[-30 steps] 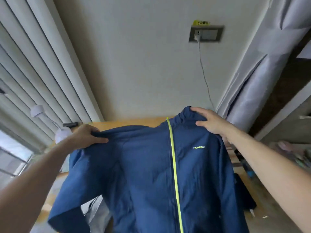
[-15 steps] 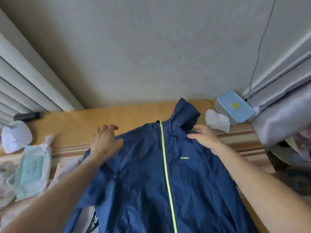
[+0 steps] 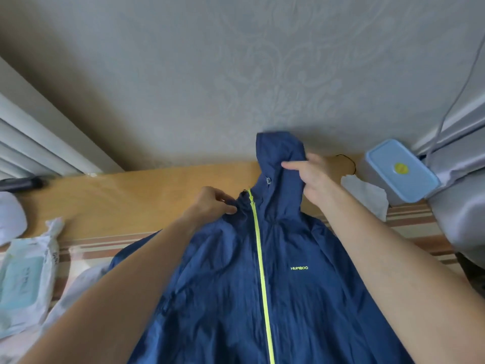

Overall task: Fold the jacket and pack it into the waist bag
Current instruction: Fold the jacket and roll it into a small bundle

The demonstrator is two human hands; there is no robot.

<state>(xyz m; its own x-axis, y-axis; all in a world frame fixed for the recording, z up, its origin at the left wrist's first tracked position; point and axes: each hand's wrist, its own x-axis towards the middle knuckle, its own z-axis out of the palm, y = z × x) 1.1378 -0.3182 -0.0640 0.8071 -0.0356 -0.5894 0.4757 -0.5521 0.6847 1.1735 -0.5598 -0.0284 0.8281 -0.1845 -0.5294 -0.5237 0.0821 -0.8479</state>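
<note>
The blue jacket [image 3: 262, 279] lay zipped and face-up, unfolded, its hood against the wall. The left hand [image 3: 212, 203] pinched the collar; the right hand [image 3: 312, 179], fingers loose, touched the hood. No waist bag appeared.

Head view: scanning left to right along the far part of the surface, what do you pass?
Wet-wipes pack → left hand pinching the collar → jacket's yellow zipper → right hand on the hood → white tissue → light-blue lidded box.
</note>
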